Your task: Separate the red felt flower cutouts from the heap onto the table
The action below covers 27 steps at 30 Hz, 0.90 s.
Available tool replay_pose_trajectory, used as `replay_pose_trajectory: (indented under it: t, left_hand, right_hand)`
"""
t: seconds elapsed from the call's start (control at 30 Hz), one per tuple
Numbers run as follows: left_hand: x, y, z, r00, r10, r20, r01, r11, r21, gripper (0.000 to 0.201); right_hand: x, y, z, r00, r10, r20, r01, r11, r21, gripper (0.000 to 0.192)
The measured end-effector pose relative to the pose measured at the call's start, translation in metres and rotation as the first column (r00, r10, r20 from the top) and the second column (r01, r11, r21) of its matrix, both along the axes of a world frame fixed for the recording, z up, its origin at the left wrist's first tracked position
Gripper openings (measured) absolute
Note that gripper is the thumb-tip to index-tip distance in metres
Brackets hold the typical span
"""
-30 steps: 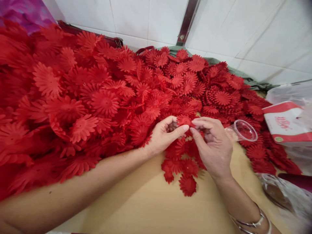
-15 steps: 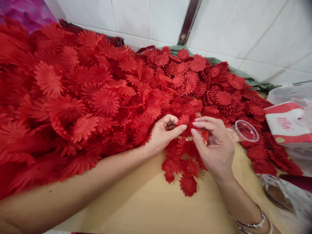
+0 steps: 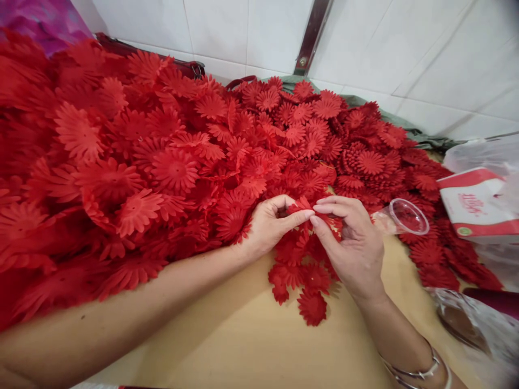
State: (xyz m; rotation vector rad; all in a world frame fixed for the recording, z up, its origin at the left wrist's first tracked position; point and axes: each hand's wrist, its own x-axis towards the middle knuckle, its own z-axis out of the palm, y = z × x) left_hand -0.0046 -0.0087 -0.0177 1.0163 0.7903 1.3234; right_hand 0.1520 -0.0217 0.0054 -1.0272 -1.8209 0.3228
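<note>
A small craft workroom, likely a home piecework corner — a wooden table [image 3: 243, 335] pushed against a white tiled wall [image 3: 405, 48] and buried under a heap of red fabric flowers [image 3: 162, 156]. Plastic bags [image 3: 478, 156], a cardboard box [image 3: 476, 208] and a clear plastic cup [image 3: 401, 217] crowd the table's right side.

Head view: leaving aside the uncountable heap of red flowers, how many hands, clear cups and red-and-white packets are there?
Hands: 2, left hand and right hand, both pinching one red flower
Clear plastic cup: 1
Red-and-white packet: 1
Total: 4
</note>
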Motion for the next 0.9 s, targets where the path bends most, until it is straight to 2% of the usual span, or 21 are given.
replay_pose_trajectory:
  t: [0.23,0.43,0.63,0.77,0.83,0.9]
  left_hand:
    - [-0.004,-0.002,0.006,0.999,-0.013,-0.045,0.013,1.0,0.002,0.042]
    - [-0.005,-0.002,0.007,0.991,-0.132,-0.002,0.132,0.991,-0.005,0.032]
    - [-0.002,-0.001,0.006,0.999,-0.036,-0.02,0.037,0.998,0.045,0.03]
    - [-0.001,0.0,0.002,0.995,0.054,0.078,-0.049,0.997,-0.058,0.033]
    - [0.0,0.001,0.0,0.985,0.062,0.161,-0.044,0.993,-0.112,0.035]
    - [0.0,0.002,0.0,0.973,0.067,0.222,-0.035,0.988,-0.148,0.037]
  right_hand:
    - [0.002,0.0,0.0,1.0,0.031,0.003,-0.031,0.997,-0.067,0.013]
    - [0.007,0.006,-0.007,0.986,-0.002,-0.169,-0.032,0.981,-0.194,0.008]
    - [0.004,0.007,-0.014,0.95,-0.066,-0.307,-0.009,0.971,-0.238,0.012]
    - [0.008,0.009,-0.017,0.915,-0.146,-0.376,0.072,0.976,-0.204,0.014]
    - [0.01,0.007,-0.012,0.938,-0.112,-0.328,0.06,0.985,-0.164,0.015]
    - [0.01,0.003,-0.003,0.979,0.018,-0.204,-0.046,0.99,-0.134,0.019]
